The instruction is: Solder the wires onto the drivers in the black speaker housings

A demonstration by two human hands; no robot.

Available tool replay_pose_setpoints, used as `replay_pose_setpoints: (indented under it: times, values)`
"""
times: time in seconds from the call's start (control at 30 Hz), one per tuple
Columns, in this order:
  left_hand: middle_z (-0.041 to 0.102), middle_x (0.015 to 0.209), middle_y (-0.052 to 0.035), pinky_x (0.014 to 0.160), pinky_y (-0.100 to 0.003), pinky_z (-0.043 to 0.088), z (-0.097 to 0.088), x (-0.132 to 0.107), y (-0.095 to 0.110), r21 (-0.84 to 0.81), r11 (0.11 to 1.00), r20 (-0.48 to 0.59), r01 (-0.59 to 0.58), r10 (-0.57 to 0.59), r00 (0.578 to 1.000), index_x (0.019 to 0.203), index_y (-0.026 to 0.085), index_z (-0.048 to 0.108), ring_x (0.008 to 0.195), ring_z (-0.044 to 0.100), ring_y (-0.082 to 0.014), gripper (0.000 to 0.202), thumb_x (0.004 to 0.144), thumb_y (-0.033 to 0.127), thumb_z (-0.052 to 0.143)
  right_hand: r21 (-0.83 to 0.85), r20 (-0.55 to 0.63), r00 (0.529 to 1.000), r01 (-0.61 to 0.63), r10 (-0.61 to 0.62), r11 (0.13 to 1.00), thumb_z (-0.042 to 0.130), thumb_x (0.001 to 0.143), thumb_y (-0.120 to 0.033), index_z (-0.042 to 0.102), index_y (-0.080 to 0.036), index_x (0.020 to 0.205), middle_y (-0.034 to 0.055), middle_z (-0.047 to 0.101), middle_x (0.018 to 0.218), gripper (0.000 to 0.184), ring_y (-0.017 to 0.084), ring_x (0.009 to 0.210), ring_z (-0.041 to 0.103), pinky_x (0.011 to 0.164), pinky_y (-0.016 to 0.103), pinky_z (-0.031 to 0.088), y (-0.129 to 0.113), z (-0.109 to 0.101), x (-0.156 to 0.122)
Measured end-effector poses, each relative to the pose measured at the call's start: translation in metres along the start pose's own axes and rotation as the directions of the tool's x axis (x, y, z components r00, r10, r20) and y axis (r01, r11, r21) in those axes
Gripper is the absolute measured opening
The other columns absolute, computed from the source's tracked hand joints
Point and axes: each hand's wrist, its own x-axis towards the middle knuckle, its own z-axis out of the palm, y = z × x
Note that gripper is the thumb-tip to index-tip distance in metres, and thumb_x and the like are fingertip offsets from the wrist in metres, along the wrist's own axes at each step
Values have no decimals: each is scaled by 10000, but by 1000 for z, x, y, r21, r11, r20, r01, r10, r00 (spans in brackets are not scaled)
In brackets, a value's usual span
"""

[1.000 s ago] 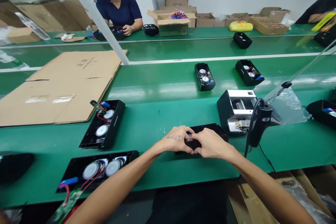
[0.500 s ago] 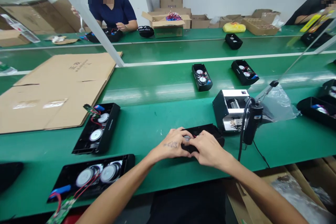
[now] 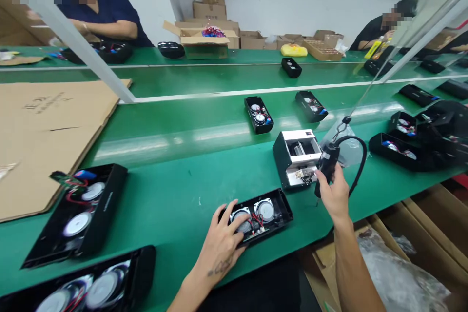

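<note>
My left hand lies with fingers spread over the near end of a black speaker shell, which holds two round drivers and red wires. My right hand is wrapped round a black electric screwdriver that hangs from a cable, just right of a small black-and-white feeder box. The screwdriver is held upright above the green bench.
Two more open speaker shells lie at my near left, by a flat cardboard sheet. Several shells ride the belt and pile at the right. Two persons work across the line. Cartons stand at the back.
My right hand left the speaker shell and rose to the right, closing on the hanging screwdriver. My left hand stays on the shell, its drivers now uncovered. The view turned rightwards.
</note>
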Motion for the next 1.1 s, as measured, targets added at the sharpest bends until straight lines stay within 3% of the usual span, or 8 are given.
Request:
replay_pose_setpoints:
  times: [0.13,0.27,0.37,0.53,0.73,0.9,1.0,1.1]
  values:
    - [742,1335,11,1258,-574,255,4,-1,-3,-6,1000,-43,-1,1,999,753,263,757,1494,452,-413,293,714,464,968,227,-123,989,-57,87,972,852,788,-559,704,-157,1163,54,750,868,569,240,755,709,816,431,601,9,-1,-4]
    - [750,1318,27,1275,-544,238,9,-2,-6,-19,1000,-84,-16,14,996,721,268,728,1488,457,-395,345,676,499,979,553,33,991,-127,130,824,878,792,-437,623,-206,994,-90,573,601,399,133,472,533,536,304,478,-2,-5,-12]
    - [752,1317,27,1285,-542,235,10,-1,-9,-23,999,-100,-29,27,995,726,271,716,1497,453,-386,345,689,503,968,631,-26,993,-74,117,772,838,835,-427,548,-243,1008,-125,524,594,384,113,441,491,509,284,444,-22,-13,-2]
    - [757,1318,29,1259,-552,276,9,-1,-8,-40,999,-98,-12,8,995,713,262,700,1502,451,-390,345,695,478,969,707,-230,973,153,20,690,823,862,-393,536,-245,1132,-128,570,599,420,123,454,524,566,311,481,-58,-12,22]
    - [759,1323,50,1236,-543,284,6,-1,-6,-36,999,-87,-5,1,996,723,262,709,1487,454,-393,353,655,454,997,563,-121,992,107,-46,820,808,870,-433,580,-216,994,-101,604,567,339,136,481,560,683,372,543,-68,11,32]
    - [752,1322,30,1237,-550,283,7,-1,-5,-25,1000,-73,9,-11,997,724,267,734,1492,446,-398,331,673,472,989,505,136,990,-35,-39,862,854,816,-450,640,-204,989,-88,595,575,370,140,478,544,557,331,507,-64,4,17]
    - [744,1330,31,1255,-555,263,7,-1,-4,-17,1000,-56,10,-11,998,761,273,756,1494,444,-391,318,679,475,987,593,188,980,-67,-57,803,846,864,-383,620,-226,1095,-102,592,580,359,133,463,537,531,309,487,-67,-11,-8]
    - [736,1334,21,1257,-566,267,7,-1,-3,-18,1000,-33,21,-22,999,777,275,768,1509,426,-390,292,702,466,976,779,122,982,-5,-143,627,790,931,-367,570,-283,1187,-122,541,588,347,120,434,494,491,279,442,-77,-24,-35]
